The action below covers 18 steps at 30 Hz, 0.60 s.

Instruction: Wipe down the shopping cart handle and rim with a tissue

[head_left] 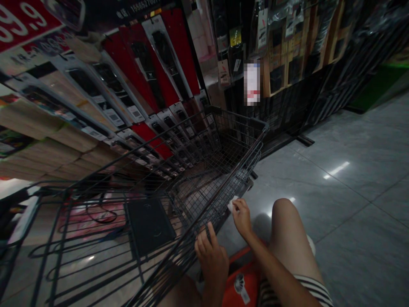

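Large in the view is a dark wire shopping cart (236,177), its long side running diagonally past my hands. My left hand (211,251) is at the cart's near side, fingers bent around its wires. To the right of it, my right hand (242,216) pinches a small crumpled white wipe (233,204) between thumb and fingers. The wipe lies against the outside of the cart's wire side. A dark flat panel (150,226) is fixed in the cart's handle end.
Packaged goods (111,85) hang on a display at the left, by stacked beige bundles (41,136). A dark rack (281,106) stands behind the cart. Grey tiled floor (358,179) extends right. My bent knee (284,217) and an orange thing (239,281) are below my hands.
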Each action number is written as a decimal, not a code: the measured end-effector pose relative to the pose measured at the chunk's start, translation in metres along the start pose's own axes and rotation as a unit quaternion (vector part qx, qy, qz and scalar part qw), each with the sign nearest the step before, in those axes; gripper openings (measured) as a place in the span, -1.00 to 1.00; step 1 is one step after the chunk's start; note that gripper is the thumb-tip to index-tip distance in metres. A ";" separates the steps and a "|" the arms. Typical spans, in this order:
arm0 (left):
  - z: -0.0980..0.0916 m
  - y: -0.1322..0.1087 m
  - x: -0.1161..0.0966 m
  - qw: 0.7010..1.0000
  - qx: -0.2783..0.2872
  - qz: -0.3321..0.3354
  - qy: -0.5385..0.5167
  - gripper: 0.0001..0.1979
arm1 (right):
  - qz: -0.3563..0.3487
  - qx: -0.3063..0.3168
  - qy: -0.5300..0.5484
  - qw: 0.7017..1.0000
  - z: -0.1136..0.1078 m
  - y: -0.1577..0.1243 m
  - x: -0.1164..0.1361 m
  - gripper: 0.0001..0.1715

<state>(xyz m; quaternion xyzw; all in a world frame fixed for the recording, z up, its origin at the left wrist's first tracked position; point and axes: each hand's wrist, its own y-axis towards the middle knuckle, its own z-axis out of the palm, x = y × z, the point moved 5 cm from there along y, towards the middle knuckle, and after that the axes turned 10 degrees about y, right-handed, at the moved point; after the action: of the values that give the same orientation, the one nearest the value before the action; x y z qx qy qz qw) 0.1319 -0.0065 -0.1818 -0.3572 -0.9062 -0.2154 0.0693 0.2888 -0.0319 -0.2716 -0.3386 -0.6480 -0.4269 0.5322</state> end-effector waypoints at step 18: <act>0.008 -0.001 0.000 0.999 -0.033 -0.026 -0.021 -0.17 | -0.001 0.072 -0.119 0.990 0.011 0.014 -0.021 -0.73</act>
<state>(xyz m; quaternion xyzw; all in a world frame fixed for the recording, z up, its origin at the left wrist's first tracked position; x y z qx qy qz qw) 0.1312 -0.0043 -0.1892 -0.3405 -0.9087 -0.2392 0.0330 0.3013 -0.0163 -0.2907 -0.3472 -0.7364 -0.3357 0.4738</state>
